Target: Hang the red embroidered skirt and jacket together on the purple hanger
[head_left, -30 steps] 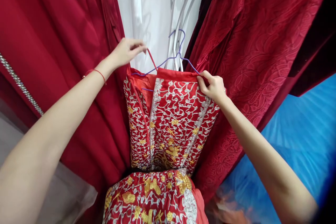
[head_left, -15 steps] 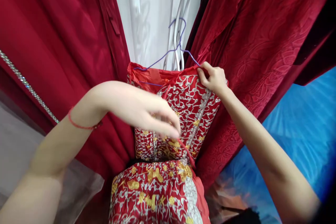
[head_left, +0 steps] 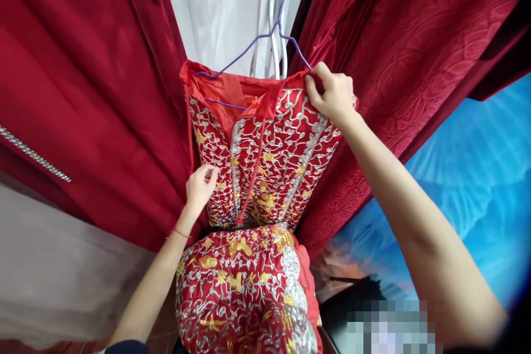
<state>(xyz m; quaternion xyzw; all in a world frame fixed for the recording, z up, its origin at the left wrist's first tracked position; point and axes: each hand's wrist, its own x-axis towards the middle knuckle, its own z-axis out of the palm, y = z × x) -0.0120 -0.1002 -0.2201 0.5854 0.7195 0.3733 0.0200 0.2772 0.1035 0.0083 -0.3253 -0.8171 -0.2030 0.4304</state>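
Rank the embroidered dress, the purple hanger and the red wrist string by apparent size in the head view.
1. Embroidered dress, by far the largest.
2. Purple hanger, a thin wire frame spanning the dress top.
3. Wrist string, tiny, on the left wrist.

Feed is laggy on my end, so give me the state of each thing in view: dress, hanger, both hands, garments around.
Embroidered red dress: hung on the hanger, top edge folded open, thin red strap dangling down the front.
Purple wire hanger: hooked up above, carrying the dress.
Right hand: pinching the dress's top right corner.
Left hand: touching the bodice's left side.
Plain red garment: hanging left.
Textured red garment: hanging right.
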